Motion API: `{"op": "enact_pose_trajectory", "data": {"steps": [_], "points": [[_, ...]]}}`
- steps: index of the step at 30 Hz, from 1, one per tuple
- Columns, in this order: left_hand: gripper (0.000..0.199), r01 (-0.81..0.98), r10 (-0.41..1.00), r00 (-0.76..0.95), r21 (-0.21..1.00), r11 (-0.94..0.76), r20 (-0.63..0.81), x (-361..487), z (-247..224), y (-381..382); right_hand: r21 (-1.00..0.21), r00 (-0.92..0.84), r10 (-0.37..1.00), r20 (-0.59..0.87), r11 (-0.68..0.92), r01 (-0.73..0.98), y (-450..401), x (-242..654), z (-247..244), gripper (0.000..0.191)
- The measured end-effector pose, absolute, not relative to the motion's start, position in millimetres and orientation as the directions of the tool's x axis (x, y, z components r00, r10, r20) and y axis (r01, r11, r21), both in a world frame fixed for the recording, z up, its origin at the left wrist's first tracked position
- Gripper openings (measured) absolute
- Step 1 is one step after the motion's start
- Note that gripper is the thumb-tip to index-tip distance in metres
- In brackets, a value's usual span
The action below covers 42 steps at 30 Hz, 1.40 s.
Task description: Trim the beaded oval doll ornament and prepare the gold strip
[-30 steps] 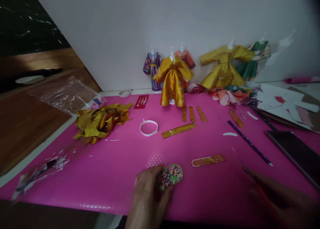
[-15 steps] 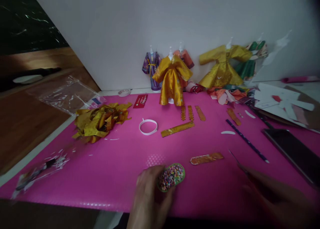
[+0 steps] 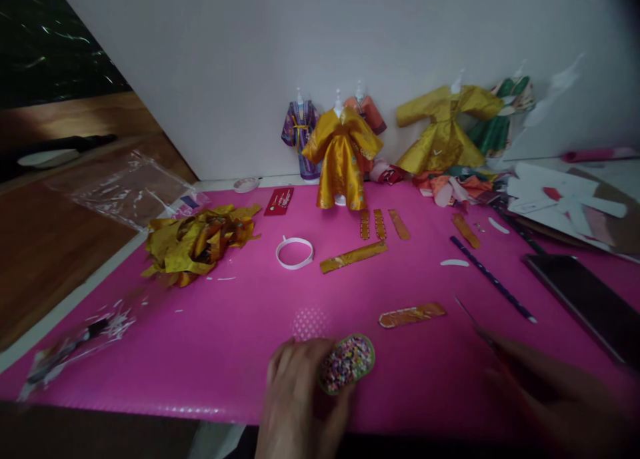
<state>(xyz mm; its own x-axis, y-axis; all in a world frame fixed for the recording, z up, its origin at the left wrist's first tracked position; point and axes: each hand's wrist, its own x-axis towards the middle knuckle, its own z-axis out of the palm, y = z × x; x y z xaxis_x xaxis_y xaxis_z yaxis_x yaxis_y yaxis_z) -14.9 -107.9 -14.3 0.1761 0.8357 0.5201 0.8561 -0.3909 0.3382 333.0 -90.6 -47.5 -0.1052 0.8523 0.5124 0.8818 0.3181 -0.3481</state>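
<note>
Head view: the left grip (image 3: 300, 387) pinches the box (image 3: 348, 363) by its sides, between thumb and fingers; it seems light, stiff, easily spilled. The right grip (image 3: 555, 382) pinches a slim tool (image 3: 484, 335).

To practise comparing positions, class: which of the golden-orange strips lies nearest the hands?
The lone strip, its rounded end pointing left; the other strips lie farther back, towards the dressed figures.
</note>
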Motion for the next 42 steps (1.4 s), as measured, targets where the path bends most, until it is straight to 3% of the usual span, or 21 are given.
{"op": "enact_pose_trajectory", "data": {"steps": [9,20,24,32,39,42], "points": [[0.031,0.824,0.778,0.192,0.332,-0.459,0.598,-7,1,-110,-0.165,-0.215,0.828,0.518,0.344,0.924,-90,343,-54,0.04],[0.022,0.832,0.754,0.217,0.286,-0.475,0.62,-4,9,-112,-0.271,-0.172,0.814,0.555,0.372,0.888,-87,323,-32,0.039],[0.022,0.875,0.81,0.161,0.298,-0.382,0.564,-5,3,-109,-0.273,-0.167,0.812,0.558,0.371,0.888,-86,321,-31,0.043],[0.024,0.833,0.769,0.174,0.325,-0.448,0.616,2,8,-115,-0.233,-0.212,0.817,0.536,0.385,0.893,-87,328,-33,0.039],[0.022,0.823,0.746,0.224,0.288,-0.49,0.627,1,15,-115,-0.409,-0.074,0.849,0.523,0.327,0.852,-87,320,-26,0.034],[0.022,0.821,0.742,0.228,0.285,-0.495,0.631,2,17,-115,-0.397,-0.081,0.846,0.528,0.33,0.857,-86,319,-25,0.036]]}}
